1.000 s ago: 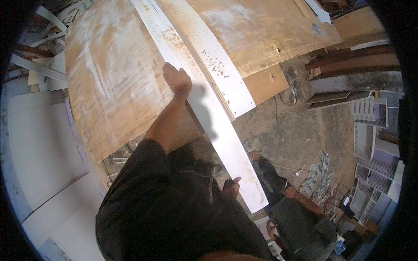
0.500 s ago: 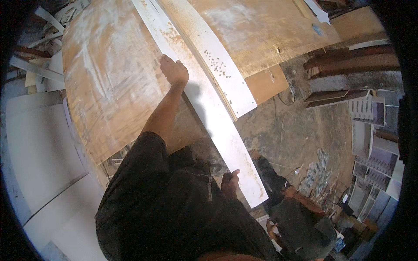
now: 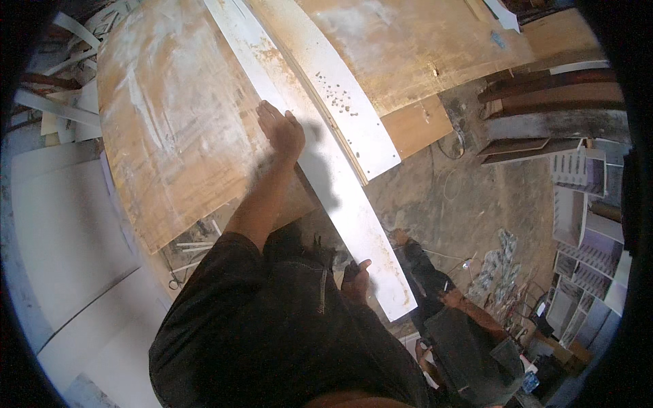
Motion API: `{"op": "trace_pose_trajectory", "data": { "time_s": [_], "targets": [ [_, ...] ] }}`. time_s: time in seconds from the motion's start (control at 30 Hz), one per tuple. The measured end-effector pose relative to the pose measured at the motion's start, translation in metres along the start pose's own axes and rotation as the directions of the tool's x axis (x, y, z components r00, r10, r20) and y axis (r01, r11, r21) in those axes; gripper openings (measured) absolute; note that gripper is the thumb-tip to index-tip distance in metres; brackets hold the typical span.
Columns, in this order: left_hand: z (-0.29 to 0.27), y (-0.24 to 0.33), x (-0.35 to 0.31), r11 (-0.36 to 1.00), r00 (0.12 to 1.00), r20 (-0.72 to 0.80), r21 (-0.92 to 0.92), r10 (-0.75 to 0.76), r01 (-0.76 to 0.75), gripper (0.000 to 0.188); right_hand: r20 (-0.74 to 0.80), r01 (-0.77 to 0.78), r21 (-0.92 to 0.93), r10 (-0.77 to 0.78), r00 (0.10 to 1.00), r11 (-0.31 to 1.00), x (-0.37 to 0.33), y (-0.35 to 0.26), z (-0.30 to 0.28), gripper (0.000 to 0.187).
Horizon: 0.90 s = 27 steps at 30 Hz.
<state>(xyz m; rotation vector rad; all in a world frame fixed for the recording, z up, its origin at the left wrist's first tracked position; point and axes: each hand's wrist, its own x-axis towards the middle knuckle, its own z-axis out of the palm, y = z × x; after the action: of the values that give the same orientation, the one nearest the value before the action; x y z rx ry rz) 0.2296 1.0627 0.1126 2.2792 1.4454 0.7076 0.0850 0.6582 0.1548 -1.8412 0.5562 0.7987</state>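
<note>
1. Far left: pale flat panels (image 3: 68, 224), just beside the bench, with narrow white strips (image 3: 58, 105) heaped above in a loose jumble.
2. Next, the bench (image 3: 166, 170): a broad brown wooden top, smeared with whitish patches, curving in the fisheye toward the upper edge.
3. Left hand (image 3: 282, 136) at the left edge of the white board, back upward, fingers straight and close together, thumb slightly apart, not curled round anything. Hard to tell pressing from hovering just above, given the dark shadow to the right.
4. White board (image 3: 364, 234): long and narrow, slanting from top centre down to the lower right. Far part over the bench, near end jutting past the bench edge above the floor (image 3: 469, 197). Brown dust in patches along the face.
5. Right hand (image 3: 356, 285) at the left edge near the close end, thumb up on the face, gripping the white board. Remaining fingers mostly hidden.
6. Just right of the white board, roughly alongside: a second white strip (image 3: 371, 136), dusty, sprinkled with small dark bits (image 3: 338, 98).
7. Lower right: a co-worker (image 3: 469, 347) in dark clothing, with a small white stick (image 3: 445, 285) at one hand.
8. Beyond, crumpled clear plastic (image 3: 500, 265) on the floor, then white shelf units (image 3: 571, 299) at far right.
</note>
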Motion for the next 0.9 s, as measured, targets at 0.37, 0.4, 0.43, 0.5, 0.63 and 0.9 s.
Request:
{"op": "trace_pose_trajectory", "data": {
  "time_s": [0.37, 0.4, 0.43, 0.5, 0.63, 0.9],
  "targets": [
    [0.01, -0.007, 0.03, 0.998, 0.999, -0.022, 0.045, -0.044, 0.045, 0.068, 0.089, -0.118, 0.406, 0.089, 0.992, 0.906, -0.006, -0.03, 0.03, 0.047],
    [0.015, -0.008, 0.031, 0.995, 0.998, -0.035, 0.074, -0.059, 0.061, 0.069, 0.072, -0.113, 0.33, 0.095, 0.993, 0.937, -0.007, -0.03, 0.027, 0.045],
    [0.017, -0.006, 0.031, 0.996, 0.998, -0.035, 0.067, -0.048, 0.051, 0.069, 0.053, -0.113, 0.256, 0.103, 0.993, 0.96, -0.007, -0.029, 0.025, 0.044],
    [0.016, -0.007, 0.029, 0.998, 0.999, -0.037, 0.041, -0.04, 0.041, 0.07, 0.162, -0.228, 0.574, 0.164, 0.973, 0.786, -0.001, -0.025, 0.016, 0.068],
    [0.009, 0.001, -0.017, 0.996, 1.0, -0.004, 0.082, -0.019, 0.019, 0.071, 0.053, -0.116, 0.614, 0.106, 0.993, 0.781, -0.006, 0.002, -0.029, 0.06],
    [-0.009, 0.023, -0.051, 0.997, 0.995, 0.072, -0.023, -0.073, 0.075, 0.068, -0.022, -0.133, 0.316, 0.148, 0.989, 0.939, 0.01, 0.079, -0.08, 0.071]
  ]
}}
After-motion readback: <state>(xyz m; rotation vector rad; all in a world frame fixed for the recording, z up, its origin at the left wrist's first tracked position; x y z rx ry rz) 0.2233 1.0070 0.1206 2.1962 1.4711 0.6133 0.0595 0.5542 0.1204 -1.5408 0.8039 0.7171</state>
